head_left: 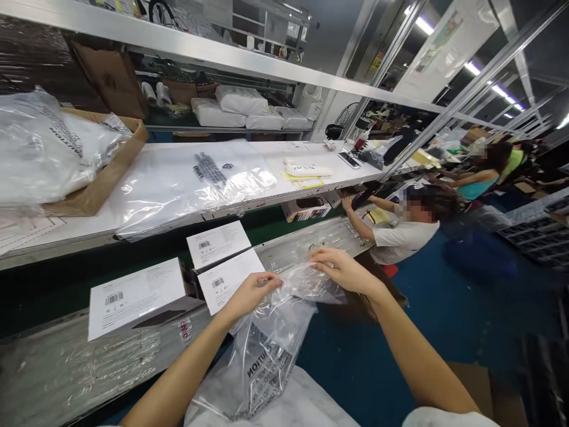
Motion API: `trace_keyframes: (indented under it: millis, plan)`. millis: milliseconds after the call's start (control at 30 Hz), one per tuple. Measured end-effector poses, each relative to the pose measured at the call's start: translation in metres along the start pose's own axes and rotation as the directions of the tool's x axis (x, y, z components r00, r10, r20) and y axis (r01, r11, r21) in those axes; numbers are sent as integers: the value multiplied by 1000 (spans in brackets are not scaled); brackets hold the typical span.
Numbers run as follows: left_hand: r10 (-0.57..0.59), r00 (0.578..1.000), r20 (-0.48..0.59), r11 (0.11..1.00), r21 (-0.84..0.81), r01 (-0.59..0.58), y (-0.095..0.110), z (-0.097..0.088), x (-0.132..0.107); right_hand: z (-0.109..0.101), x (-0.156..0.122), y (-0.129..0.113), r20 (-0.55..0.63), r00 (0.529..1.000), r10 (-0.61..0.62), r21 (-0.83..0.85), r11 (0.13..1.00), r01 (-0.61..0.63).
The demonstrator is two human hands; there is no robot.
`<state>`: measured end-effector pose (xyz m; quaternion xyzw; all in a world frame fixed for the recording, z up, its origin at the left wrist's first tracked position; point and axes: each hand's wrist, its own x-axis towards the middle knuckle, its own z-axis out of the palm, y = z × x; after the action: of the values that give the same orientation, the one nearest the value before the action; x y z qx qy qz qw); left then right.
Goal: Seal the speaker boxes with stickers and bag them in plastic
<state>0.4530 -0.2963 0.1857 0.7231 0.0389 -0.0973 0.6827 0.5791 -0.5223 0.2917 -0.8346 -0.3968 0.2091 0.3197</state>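
Note:
Between my two hands hangs a clear plastic bag [271, 350] with printed caution text, its lower part draped toward my lap. My left hand [254, 292] pinches one side of the bag's crumpled upper edge. At the other side, the fingers of my right hand [340, 270] are closed on the same edge. Just beyond my left hand stand white boxes with barcodes: one at the left [137, 293], one nearest my hand [231, 277] and one behind it [219, 243].
A flat plastic bag [200, 178] overhangs the white shelf [267, 203]. At left sits a carton [120, 166] of bags. A co-worker [409, 228] reaches toward another box [306, 207] at right. A metal ledge [66, 362] runs along the conveyor.

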Motion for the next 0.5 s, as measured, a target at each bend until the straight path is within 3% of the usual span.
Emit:
trace_keyframes:
  millis: [67, 133, 200, 267, 333, 433, 500]
  plan:
    - [50, 989, -136, 999, -2, -51, 3, -15, -11, 9, 6, -1, -75, 996, -58, 105, 992, 66]
    - [100, 952, -288, 995, 17, -99, 8, -21, -20, 20, 15, -3, -68, 997, 44, 173, 984, -32]
    - [119, 920, -373, 991, 105, -85, 14, -24, -28, 24, 25, -5, -7, 989, 146, 102, 984, -145]
    - [91, 926, -366, 978, 210, -13, 20, -30, -36, 20, 32, -6, 91, 985, 143, 6, 990, -144]
    - [26, 943, -333, 970, 235, 57, 25, -40, -44, 13, 37, -7, 162, 987, 23, 36, 999, -29]
    - [-56, 958, -282, 995, 62, 76, 27, -57, -58, 9, 46, -7, 70, 985, -161, 205, 968, 143]
    - [-85, 955, -283, 995, -78, 65, 25, -66, -67, 15, 55, -6, 2, 992, -122, 248, 962, 118]
